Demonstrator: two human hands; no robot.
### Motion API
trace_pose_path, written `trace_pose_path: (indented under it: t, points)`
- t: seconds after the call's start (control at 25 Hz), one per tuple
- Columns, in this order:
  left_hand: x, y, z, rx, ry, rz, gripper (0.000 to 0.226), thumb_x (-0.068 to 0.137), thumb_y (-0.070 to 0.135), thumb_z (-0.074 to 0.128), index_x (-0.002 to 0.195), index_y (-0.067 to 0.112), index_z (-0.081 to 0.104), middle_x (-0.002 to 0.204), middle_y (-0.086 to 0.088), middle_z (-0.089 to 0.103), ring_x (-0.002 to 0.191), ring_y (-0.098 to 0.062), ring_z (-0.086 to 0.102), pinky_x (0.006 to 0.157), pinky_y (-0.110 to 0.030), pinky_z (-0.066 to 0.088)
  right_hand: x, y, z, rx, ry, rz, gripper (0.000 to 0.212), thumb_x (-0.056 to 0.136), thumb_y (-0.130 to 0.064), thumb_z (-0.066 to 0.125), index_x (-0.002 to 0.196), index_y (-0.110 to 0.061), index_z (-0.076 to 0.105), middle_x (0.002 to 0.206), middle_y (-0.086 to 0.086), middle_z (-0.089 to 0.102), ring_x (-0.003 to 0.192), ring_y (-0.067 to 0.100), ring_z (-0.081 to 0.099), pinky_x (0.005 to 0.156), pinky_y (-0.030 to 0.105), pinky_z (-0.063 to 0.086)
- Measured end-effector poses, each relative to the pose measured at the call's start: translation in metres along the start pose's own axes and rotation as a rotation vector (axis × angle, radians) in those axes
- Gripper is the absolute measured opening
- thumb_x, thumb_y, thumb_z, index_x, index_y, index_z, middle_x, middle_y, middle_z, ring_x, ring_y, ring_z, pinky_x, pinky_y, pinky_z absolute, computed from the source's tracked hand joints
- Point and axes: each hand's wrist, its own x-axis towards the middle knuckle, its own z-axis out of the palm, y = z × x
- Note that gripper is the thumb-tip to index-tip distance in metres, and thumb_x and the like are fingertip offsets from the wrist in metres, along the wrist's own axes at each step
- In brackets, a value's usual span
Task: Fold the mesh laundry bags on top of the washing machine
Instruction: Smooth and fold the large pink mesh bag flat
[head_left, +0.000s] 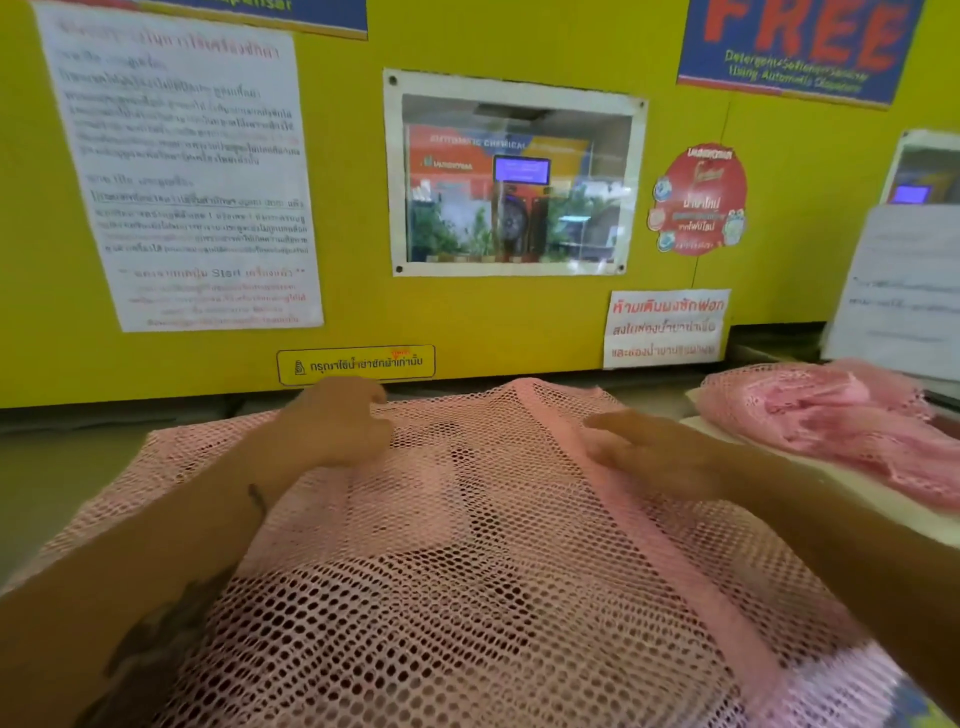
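Nearest us, a pink mesh laundry bag (467, 571) lies spread across the grey washing machine top (67, 478), its long axis running from our body toward the far yellow wall (467, 322). A denser pink band along it runs from the far edge down toward the near right. We cannot tell whether anything is inside the bag; only darker patches show through the holes.

Our left hand (337, 426) sits at the far edge of the bag with its fingers curled into the mesh, gripping it. Our right hand (644, 447) lies on the band with its fingers stretched out flat, pointing left.

At the far right, well apart, a pile of pink mesh bags (831, 415) rests on a white surface (831, 478). Paper notices (182, 171) and a small framed window (514, 176) hang on the wall.
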Motion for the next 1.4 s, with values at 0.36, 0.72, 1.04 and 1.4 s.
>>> trace_pose_path:
  t: [0.36, 0.72, 1.04, 1.4]
  points:
    - [0.000, 0.139, -0.020, -0.279, 0.280, 0.243, 0.027, 0.090, 0.025, 0.059, 0.116, 0.026, 0.066, 0.119, 0.003, 0.063, 0.104, -0.019, 0.060, 0.085, -0.032, 0.043, -0.031, 0.109, -0.131, -0.272, 0.163, 0.187, 0.056, 0.089, -0.041, 0.062, 0.141, -0.029, 0.044, 0.148, 0.000, 0.045, 0.130, 0.023, 0.046, 0.106, 0.034, 0.036]
    - [0.036, 0.303, 0.045, -0.199, 0.119, 0.351, 0.033, 0.087, 0.036, 0.058, 0.118, 0.028, 0.063, 0.110, 0.004, 0.067, 0.093, -0.016, 0.063, 0.082, -0.033, 0.052, -0.029, 0.218, -0.127, -0.290, -0.004, 0.271, 0.065, 0.087, -0.027, 0.065, 0.146, -0.024, 0.038, 0.148, 0.005, 0.046, 0.132, 0.027, 0.046, 0.103, 0.039, 0.039]
    - [0.062, 0.361, 0.090, -0.193, 0.050, 0.404, 0.005, 0.082, 0.028, 0.057, 0.081, 0.025, 0.061, 0.091, 0.003, 0.067, 0.083, -0.020, 0.061, 0.068, -0.032, 0.050, 0.001, 0.224, -0.130, 0.097, 0.358, -0.184, 0.016, 0.086, -0.014, 0.061, 0.086, -0.023, 0.074, 0.081, -0.008, 0.070, 0.071, 0.005, 0.062, 0.062, 0.024, 0.046]
    - [0.041, 0.255, -0.020, -0.375, 0.279, 0.151, 0.017, 0.083, 0.031, 0.059, 0.099, 0.029, 0.062, 0.092, 0.004, 0.066, 0.087, -0.021, 0.063, 0.080, -0.039, 0.050, 0.031, 0.129, -0.136, 0.329, 0.533, -0.277, 0.016, 0.087, -0.021, 0.065, 0.097, -0.024, 0.053, 0.085, 0.002, 0.069, 0.074, 0.016, 0.063, 0.062, 0.031, 0.048]
